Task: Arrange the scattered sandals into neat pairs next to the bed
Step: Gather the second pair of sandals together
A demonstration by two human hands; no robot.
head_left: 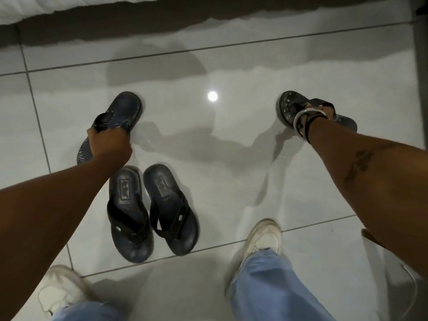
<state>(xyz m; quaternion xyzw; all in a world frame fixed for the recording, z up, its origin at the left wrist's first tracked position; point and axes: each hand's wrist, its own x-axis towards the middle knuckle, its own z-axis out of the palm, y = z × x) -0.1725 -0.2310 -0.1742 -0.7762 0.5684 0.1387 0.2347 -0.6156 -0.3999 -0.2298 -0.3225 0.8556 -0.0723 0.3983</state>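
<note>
Left hand (108, 141) grips one dark sandal (126, 110) by its strap; right hand (324, 112), mostly hidden, holds another sandal (287, 105).

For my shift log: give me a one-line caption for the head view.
Left hand and right hand each grip a dark sandal, beside a neat black pair on the tiled floor.

Glossy pale ceramic floor tiles (231, 140) mirror light between both hands; matt black rubbery flip-flops (152, 212) below the left hand.

Each hand grips a sandal — left hand (108, 142), right hand (322, 112) (mostly hidden).
</note>
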